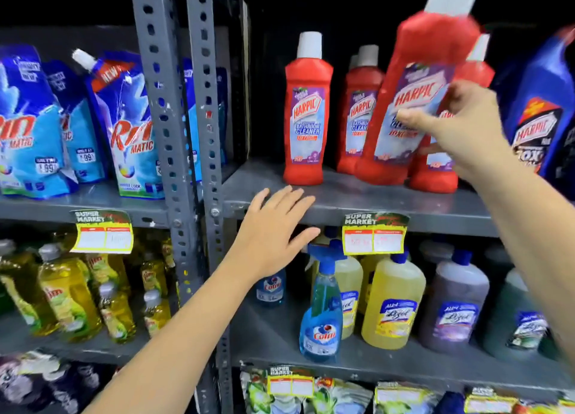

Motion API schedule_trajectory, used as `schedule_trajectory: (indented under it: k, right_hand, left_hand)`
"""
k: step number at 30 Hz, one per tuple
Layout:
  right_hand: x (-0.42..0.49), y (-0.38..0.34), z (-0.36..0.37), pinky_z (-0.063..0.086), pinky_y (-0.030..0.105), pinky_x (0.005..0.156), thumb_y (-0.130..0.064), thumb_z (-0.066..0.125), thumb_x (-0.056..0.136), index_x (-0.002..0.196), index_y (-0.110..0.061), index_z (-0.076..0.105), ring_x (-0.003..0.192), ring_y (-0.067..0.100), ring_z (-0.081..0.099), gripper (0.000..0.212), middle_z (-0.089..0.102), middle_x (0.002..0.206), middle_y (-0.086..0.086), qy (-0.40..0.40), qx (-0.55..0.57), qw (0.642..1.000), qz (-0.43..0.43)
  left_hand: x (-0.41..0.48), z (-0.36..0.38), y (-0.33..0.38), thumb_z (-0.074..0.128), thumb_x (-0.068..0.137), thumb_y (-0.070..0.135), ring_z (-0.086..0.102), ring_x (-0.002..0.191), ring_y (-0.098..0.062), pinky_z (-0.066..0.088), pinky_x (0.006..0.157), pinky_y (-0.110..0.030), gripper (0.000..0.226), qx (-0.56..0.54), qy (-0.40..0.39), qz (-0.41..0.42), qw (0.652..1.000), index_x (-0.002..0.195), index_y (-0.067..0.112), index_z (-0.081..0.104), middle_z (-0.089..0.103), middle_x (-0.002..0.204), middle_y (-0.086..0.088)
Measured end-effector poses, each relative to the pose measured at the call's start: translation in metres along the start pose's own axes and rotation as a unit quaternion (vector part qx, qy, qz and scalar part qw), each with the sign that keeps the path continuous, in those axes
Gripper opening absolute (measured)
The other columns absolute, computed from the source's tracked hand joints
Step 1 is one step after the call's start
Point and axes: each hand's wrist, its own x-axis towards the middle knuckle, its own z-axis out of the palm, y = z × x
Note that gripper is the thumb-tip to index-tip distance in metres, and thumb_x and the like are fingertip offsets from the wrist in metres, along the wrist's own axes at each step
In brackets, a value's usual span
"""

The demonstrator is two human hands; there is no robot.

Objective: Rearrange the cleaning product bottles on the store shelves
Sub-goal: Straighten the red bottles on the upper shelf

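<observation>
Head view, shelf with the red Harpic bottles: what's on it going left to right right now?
Rin pouches → upright post → lone red Harpic bottle → back red Harpic bottle → tilted red Harpic bottle held by the right hand → blue Harpic bottle. The left hand hovers open at the shelf edge.

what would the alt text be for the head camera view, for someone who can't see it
A person's right hand holds a tilted red Harpic bottle above a grey metal shelf of matching red bottles, while the open left hand hovers at the shelf's front edge. Blue detergent pouches stand to the left.
</observation>
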Motion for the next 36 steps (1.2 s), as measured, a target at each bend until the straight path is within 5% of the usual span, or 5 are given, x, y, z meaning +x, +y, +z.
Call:
schedule_trajectory:
  k: [3,13,19,22,36]
  right_hand:
    - [0.014,0.019,0.005,0.056,0.060,0.069,-0.015,0.084,0.074,0.121,-0.002,0.054,0.097,0.030,0.071,0.058,0.071,0.113,0.011,-0.031,-0.034,0.997,0.062]
    - [0.026,0.046,0.017,0.059,0.049,0.053,-0.034,0.081,0.076,0.122,-0.014,0.047,0.092,0.029,0.069,0.061,0.065,0.117,0.005,-0.037,-0.135,0.989,0.049]
    - [-0.005,0.059,0.033,0.049,0.047,0.096,-0.045,0.089,0.061,0.132,-0.010,0.035,0.116,0.030,0.060,0.096,0.061,0.128,0.008,-0.049,-0.219,0.970,0.090]
    - [-0.020,0.066,0.050,0.048,0.048,0.096,-0.053,0.088,0.057,0.146,-0.009,0.017,0.121,0.035,0.056,0.122,0.055,0.136,0.012,-0.018,-0.268,0.959,0.093]
    - [0.030,0.109,0.069,0.045,0.041,0.094,-0.037,0.088,0.066,0.134,-0.011,0.025,0.116,0.035,0.058,0.097,0.058,0.130,0.009,-0.047,-0.219,0.968,0.112]
  left_hand:
    - [-0.001,0.008,0.002,0.033,0.096,0.060,0.030,0.142,-0.020,0.012,0.118,-0.047,0.064,0.001,0.008,-0.017,1.000,0.144,0.018,0.040,0.041,0.151,-0.003]
    - [-0.002,0.015,0.004,0.028,0.096,0.059,0.038,0.136,-0.020,0.020,0.115,-0.042,0.063,-0.004,0.034,-0.023,0.999,0.141,0.017,0.044,0.048,0.146,-0.004]
    - [-0.001,0.019,0.006,0.029,0.096,0.058,0.042,0.133,-0.022,0.021,0.113,-0.042,0.062,-0.015,0.051,-0.032,0.998,0.137,0.016,0.048,0.052,0.142,-0.004]
    - [0.000,0.020,0.006,0.028,0.096,0.058,0.042,0.133,-0.022,0.022,0.112,-0.042,0.061,-0.014,0.053,-0.033,0.998,0.137,0.016,0.048,0.052,0.141,-0.004]
    - [-0.001,0.027,0.002,0.026,0.098,0.058,0.041,0.133,-0.020,0.020,0.112,-0.038,0.060,-0.026,0.056,-0.032,0.998,0.137,0.018,0.047,0.051,0.142,-0.002]
